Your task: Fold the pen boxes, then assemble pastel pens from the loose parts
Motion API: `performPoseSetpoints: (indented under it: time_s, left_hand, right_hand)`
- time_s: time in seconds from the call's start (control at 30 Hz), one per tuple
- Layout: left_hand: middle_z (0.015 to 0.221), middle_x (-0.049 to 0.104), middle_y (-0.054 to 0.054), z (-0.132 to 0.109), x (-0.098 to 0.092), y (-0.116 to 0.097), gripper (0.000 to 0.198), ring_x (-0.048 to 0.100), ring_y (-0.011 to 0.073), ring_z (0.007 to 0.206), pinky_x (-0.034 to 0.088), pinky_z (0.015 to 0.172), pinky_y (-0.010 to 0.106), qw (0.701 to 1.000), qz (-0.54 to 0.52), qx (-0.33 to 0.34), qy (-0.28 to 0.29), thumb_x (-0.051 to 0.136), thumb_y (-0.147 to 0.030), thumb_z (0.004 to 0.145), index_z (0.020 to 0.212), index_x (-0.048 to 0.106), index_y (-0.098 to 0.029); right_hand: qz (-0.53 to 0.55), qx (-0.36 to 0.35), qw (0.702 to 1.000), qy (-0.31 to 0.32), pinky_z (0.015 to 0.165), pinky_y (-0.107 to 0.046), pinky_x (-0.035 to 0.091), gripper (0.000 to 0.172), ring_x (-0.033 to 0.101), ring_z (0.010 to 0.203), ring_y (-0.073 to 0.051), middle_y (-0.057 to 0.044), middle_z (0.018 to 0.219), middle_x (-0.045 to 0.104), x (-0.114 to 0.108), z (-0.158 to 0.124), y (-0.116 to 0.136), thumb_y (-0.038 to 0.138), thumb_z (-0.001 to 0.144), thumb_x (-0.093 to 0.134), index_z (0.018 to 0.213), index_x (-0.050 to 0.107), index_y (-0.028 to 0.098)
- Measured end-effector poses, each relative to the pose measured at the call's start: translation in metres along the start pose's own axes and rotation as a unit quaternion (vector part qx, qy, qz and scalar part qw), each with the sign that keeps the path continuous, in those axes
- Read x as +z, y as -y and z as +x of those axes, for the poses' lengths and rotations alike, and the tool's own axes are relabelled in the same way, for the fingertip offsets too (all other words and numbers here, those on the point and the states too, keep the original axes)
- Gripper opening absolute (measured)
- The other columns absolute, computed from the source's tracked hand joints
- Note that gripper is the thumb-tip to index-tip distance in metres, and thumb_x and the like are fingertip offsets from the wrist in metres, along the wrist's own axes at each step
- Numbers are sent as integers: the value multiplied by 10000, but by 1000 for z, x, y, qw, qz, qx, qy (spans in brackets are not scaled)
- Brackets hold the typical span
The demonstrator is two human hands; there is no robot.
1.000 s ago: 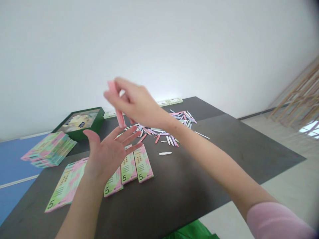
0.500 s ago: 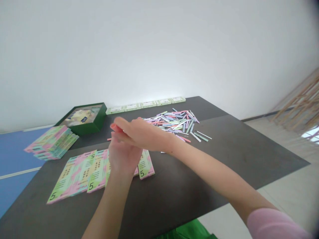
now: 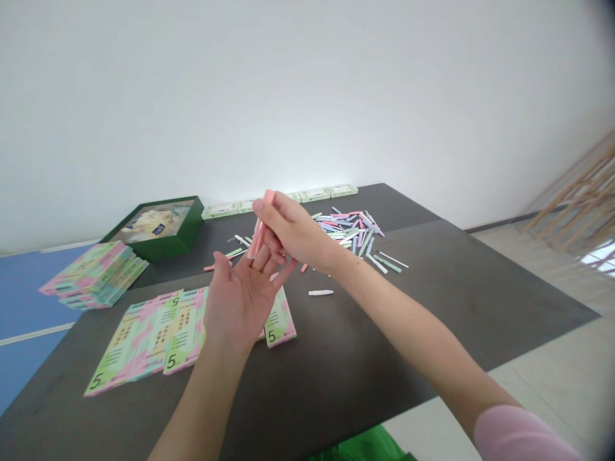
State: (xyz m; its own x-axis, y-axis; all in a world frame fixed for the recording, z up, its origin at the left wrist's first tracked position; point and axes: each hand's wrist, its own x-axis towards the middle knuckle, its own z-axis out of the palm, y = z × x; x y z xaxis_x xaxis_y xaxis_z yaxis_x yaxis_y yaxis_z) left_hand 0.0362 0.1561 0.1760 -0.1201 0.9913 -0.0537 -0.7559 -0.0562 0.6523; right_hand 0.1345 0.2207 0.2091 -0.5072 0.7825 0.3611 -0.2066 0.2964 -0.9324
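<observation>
White wall (image 3: 307, 83) fills the upper half of the view. Pale floor on the right, blue floor (image 3: 24, 320) on the left, wooden rack (image 3: 574, 192) at the far right edge.

Dark table (image 3: 394, 333) carries everything. Near left: row of pastel cards (image 3: 154, 330) lying flat, each marked "5". Far left edge: loose stack of the same cards (image 3: 91, 275). Green box (image 3: 156, 225) sits behind the stack, and a line of small pale boxes (image 3: 327, 191) runs along the back edge. Pile of coloured sticks (image 3: 348, 230) lies mid-table, with one white stick (image 3: 321, 292) alone nearer me.

Left hand (image 3: 243, 294): grip spread, palm up, holds nothing, raised above the card row.

Right hand (image 3: 293, 234): grip pinching a pink stick (image 3: 260, 225) between thumb and fingertips, just above the left palm.

Stick's long axis is near upright, leaning slightly right at the top. Top end pokes out above my index finger. Lower end points down at my left fingers; can't tell whether it touches them. The pinch sits on the upper part, so most of the free length hangs below the grip. The stick is off the table.
</observation>
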Motion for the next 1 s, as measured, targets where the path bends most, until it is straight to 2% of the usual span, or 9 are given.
performPoseSetpoints:
  time_s: [0.1,0.27,0.4,0.57,0.67,0.77,0.83,0.9,1.0]
  left_hand:
    - [1209,685,140,-7,-3,-4,640,629,258,1156,568,935,475,998,65,15,13,244,-604,949,1090,681,-158]
    - [1224,698,81,-15,-8,-6,375,658,230,1103,581,912,377,982,145,90,75,500,-471,920,1104,703,-216]
    - [1180,725,60,-19,-6,-5,349,665,227,1104,574,918,338,973,176,130,74,681,-393,817,1118,704,-219]
    - [1165,731,70,-17,-3,-2,327,682,229,1074,561,909,329,961,210,164,71,716,-383,790,1078,725,-229]
    - [1145,735,72,-13,-11,-3,326,695,243,1036,556,911,372,955,232,174,57,730,-401,775,1060,729,-242]
    - [1139,735,63,-12,-32,-8,333,709,221,975,566,868,323,935,300,185,23,728,-400,775,1067,725,-241]
    - [1163,725,54,-14,-49,-14,327,713,196,939,569,836,269,917,353,186,-7,726,-378,778,1075,722,-241]
    - [1177,718,50,-17,-67,-19,303,719,187,896,577,815,260,912,368,178,-35,705,-372,797,1071,721,-243]
    - [1185,712,57,-19,-92,-27,261,719,187,886,578,806,254,908,379,164,-73,675,-368,821,1038,726,-233]
  right_hand:
    - [119,51,991,22,365,-175,272,414,280,320,-40,117,386,309,0,4,2,433,996,405,647,385,211]
    - [227,130,963,61,372,-144,306,523,235,320,-28,103,380,269,-5,7,5,376,1024,343,533,350,196]
    - [255,157,953,50,350,-139,266,542,179,318,-26,101,371,259,-5,5,11,369,1022,358,510,322,195]
    - [224,181,956,52,358,-156,254,540,148,332,-36,107,381,231,-2,0,20,402,1036,295,532,288,208]
    - [132,143,979,67,385,-186,268,517,185,350,-55,108,399,220,-5,-3,21,434,1033,258,569,327,216]
    - [-88,27,994,58,472,-203,314,397,310,435,-75,86,440,342,-19,-2,16,381,1008,352,648,368,215]
    - [-285,-20,957,55,558,-210,345,305,402,537,-83,49,532,479,-31,1,9,298,986,385,695,374,209]
    - [-456,-8,886,89,632,-219,370,261,473,635,-93,4,667,589,-41,5,-1,261,990,333,751,415,195]
    - [-571,45,803,165,710,-249,411,285,568,732,-125,-62,806,672,-50,11,-24,242,999,291,863,527,155]
